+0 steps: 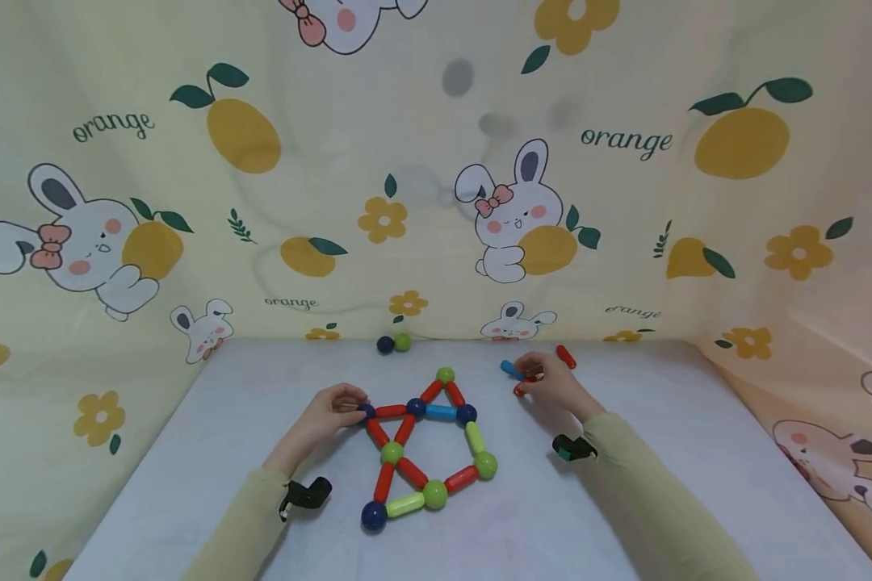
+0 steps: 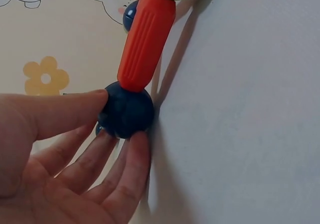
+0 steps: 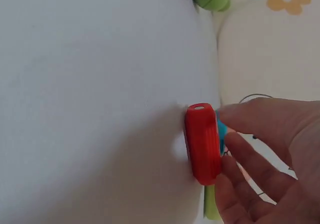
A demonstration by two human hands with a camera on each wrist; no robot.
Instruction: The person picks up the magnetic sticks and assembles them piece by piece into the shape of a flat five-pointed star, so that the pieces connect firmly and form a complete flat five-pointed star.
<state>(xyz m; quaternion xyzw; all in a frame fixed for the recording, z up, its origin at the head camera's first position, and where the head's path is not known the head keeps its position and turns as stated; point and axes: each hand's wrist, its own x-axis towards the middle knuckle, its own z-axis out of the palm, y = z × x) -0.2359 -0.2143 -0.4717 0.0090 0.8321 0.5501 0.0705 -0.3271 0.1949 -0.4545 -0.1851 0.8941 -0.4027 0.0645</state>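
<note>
My left hand pinches a dark blue ball between thumb and fingers. That ball forms the left corner of a flat frame of balls and rods, and a red rod runs from it to a green ball. On the right, my right hand reaches down with bent fingers among loose rods. A red rod stands in front of its fingertips, and a blue rod shows beside them. Whether the fingers grip either rod is partly hidden.
Another red rod lies beyond my right hand. A loose dark blue ball and a green ball sit together at the back edge. A green rod shows behind the red one. A printed curtain hangs behind the white table.
</note>
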